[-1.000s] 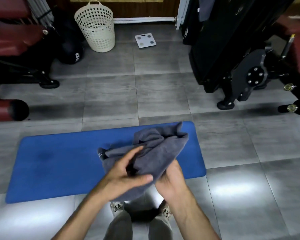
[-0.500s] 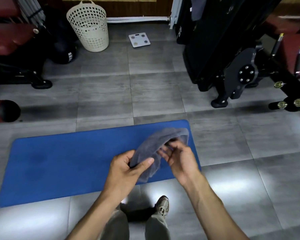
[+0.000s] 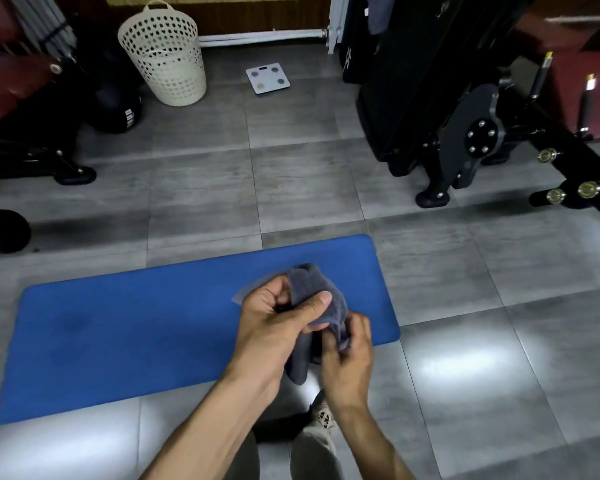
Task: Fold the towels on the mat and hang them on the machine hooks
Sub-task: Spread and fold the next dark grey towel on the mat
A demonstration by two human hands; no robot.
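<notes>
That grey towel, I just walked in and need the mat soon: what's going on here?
A person stands at the near edge of the blue mat, holding a bunched grey towel in both hands above it. The left hand grips its upper part, the right hand pinches a lower edge. The towel is not neatly folded yet, nor hung on the black machine.

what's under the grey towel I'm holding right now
Under the grey towel, gripped by left hand and right hand, lie the blue mat and grey floor. Whatever lies directly beneath is covered.
</notes>
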